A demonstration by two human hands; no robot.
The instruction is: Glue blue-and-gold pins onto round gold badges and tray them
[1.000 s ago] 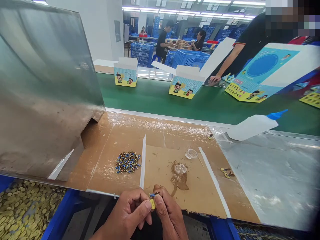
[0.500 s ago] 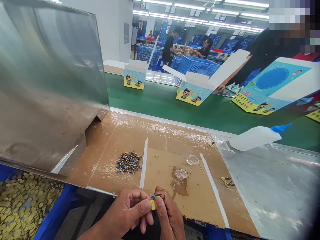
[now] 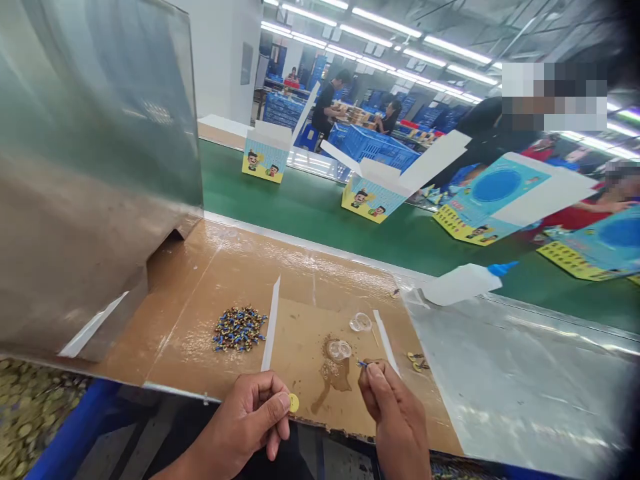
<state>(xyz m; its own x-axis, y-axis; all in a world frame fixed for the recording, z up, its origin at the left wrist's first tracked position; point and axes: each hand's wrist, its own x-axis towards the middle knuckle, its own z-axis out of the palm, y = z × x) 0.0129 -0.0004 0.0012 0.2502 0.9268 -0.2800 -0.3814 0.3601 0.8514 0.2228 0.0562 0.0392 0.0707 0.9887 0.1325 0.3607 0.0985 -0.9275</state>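
Pinching yellow disc (image 3: 294, 403), left grip (image 3: 261, 412); blue piece (image 3: 362, 364), right grip (image 3: 397, 407).

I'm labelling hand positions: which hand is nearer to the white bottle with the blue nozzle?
Right. The right hand is short of the white bottle and to its left, apart from it; the left hand is much farther left, also short of it.

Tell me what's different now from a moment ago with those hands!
The right hand moved away to the right, carrying the small blue piece. Before, both hands were close together, with that piece right by the yellow disc. The left hand still pinches the disc. The pile, the clear dishes and the bottle stayed put.
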